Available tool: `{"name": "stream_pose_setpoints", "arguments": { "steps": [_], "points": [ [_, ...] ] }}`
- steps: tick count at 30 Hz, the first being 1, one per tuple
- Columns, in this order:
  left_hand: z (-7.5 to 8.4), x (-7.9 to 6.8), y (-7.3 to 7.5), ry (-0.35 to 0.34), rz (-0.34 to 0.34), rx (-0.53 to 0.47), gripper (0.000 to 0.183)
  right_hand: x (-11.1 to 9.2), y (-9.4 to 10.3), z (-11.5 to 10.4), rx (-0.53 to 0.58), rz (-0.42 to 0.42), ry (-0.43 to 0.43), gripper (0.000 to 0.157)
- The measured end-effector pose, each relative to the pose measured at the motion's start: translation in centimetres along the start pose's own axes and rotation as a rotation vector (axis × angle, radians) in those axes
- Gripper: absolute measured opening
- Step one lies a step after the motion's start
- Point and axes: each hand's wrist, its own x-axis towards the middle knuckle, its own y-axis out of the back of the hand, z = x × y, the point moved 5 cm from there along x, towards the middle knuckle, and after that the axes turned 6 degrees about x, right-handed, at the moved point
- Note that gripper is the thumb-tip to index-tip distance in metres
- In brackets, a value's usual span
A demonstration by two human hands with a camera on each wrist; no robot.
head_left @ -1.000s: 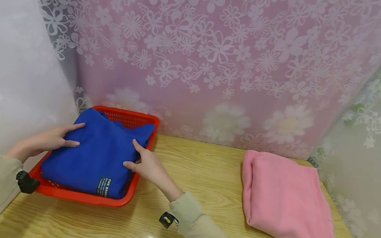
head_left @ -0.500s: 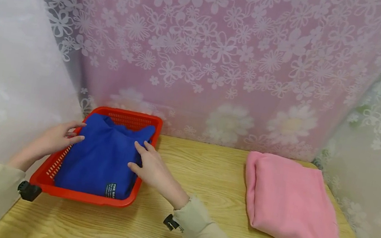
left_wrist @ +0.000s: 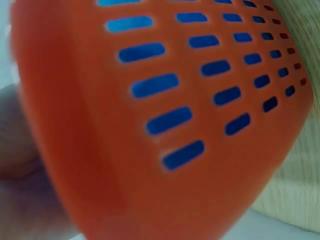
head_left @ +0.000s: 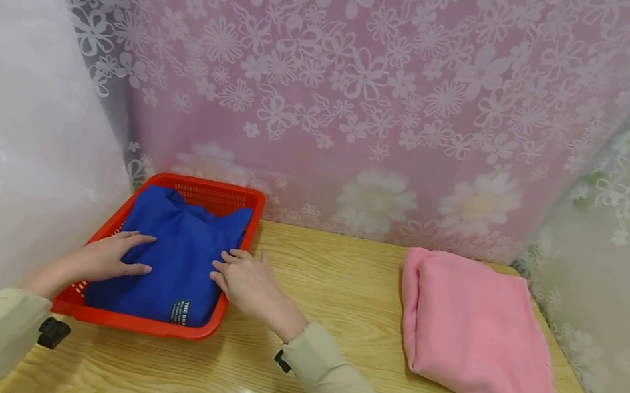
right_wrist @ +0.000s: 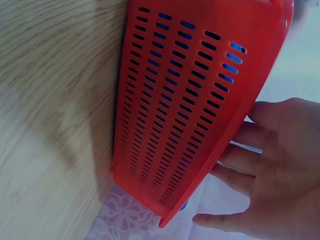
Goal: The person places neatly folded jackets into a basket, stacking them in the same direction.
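Observation:
A folded blue garment with a dark printed label at its near edge lies inside a red plastic basket. My left hand reaches over the basket's left side, fingers extended onto the garment's left part. On the other side, my right hand is over the right rim, its fingertips at the garment's right edge. The right wrist view shows the fingers of that hand spread along the basket's rim. From the left wrist, the slotted basket wall hides most of the hand, with blue cloth behind the slots.
A folded pink cloth lies on the right side of the wooden table. Floral-patterned curtains enclose the table at the back and both sides. The basket stands near the left curtain.
The blue garment sits further inside the basket, its left side drawn in from the rim. My left hand has moved right and nearer onto the cloth; my right hand has shifted slightly toward me.

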Motion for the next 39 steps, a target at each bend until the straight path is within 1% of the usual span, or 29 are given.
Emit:
{"name": "stream_pose_setpoints", "arguments": {
  "steps": [2,4,6,8,11,17,19,22,24,29,34,36,39],
  "points": [
    [0.2,0.2,0.0,-0.003,0.013,0.002,0.072,0.0,-0.1,0.2,-0.01,0.002,0.001,0.042],
    [0.5,0.4,0.2,-0.009,0.043,0.011,0.068,-0.2,0.0,0.4,-0.01,0.004,0.004,0.045],
    [1.1,0.6,0.5,-0.016,0.091,0.024,0.063,-0.4,0.2,0.7,0.003,0.019,0.01,0.047],
    [2.0,0.6,0.9,-0.018,0.156,0.037,0.056,-0.8,0.5,1.1,0.017,0.053,0.024,0.048],
    [3.7,0.5,1.5,-0.014,0.256,0.047,0.047,-1.6,1.2,2.0,0.034,0.136,0.055,0.047],
    [7.9,-0.3,2.6,-0.008,0.458,0.034,0.036,-3.3,2.6,4.2,0.099,0.339,0.116,0.041],
    [9.2,-0.3,2.7,-0.016,0.525,0.043,0.033,-3.9,3.0,5.0,0.118,0.397,0.134,0.039],
    [11.2,0.1,2.5,-0.027,0.59,0.058,0.031,-4.9,3.7,6.1,0.123,0.463,0.144,0.038],
    [12.6,0.4,2.2,-0.035,0.618,0.057,0.03,-5.6,4.0,6.9,0.105,0.49,0.142,0.038],
    [16.1,1.3,1.4,-0.056,0.65,0.034,0.036,-7.3,4.5,8.9,0.039,0.534,0.125,0.04],
    [19.6,2.8,0.3,-0.118,0.699,0.052,0.04,-9.1,4.7,11.2,0.008,0.562,0.091,0.044],
    [21.0,3.5,-0.2,-0.136,0.703,0.065,0.042,-9.9,4.7,12.3,0.006,0.559,0.066,0.045],
    [23.0,4.6,-1.1,-0.15,0.686,0.075,0.044,-11.1,4.7,14.0,0.0,0.56,0.041,0.046]
  ]
}}
